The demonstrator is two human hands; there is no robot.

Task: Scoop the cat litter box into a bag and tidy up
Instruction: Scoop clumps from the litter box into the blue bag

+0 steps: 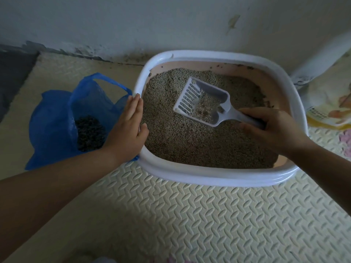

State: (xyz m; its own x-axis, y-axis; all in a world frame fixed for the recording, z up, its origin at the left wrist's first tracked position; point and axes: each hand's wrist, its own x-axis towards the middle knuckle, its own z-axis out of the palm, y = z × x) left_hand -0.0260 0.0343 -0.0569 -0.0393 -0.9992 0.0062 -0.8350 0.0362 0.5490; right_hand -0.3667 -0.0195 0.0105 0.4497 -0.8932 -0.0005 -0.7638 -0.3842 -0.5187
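Scooping step, head view. The foam floor mat fills the lower field. The litter box stands on it at 1 o'clock, against the wall. The litter in it lies in a fairly even layer.

The blue bag sits on the mat at the box's 9 o'clock side, touching the rim, with dark waste already in its bottom.

The left grip lies flat, fingers straight and together, on the rim at 9 o'clock, beside the bag's mouth; it holds nothing. The right grip, over the box's 3 o'clock side, is curled round the handle of the scoop. The slotted head points to 10 o'clock over the middle of the litter. A few small clumps lie near the handle end. Whether the head rests on the litter or hangs just above it cannot be told.

Judged technique:
- Keep the head level and shake it gently over the box, so clean grains drop through the slots.
- Carry the load low across the rim toward 9 o'clock.
- The left grip would serve better lifting the bag's near edge, since the mouth looks slack.
- Tip the scoop only once it is well inside the mouth.

The likely fault is spilling on the mat between box and bag.
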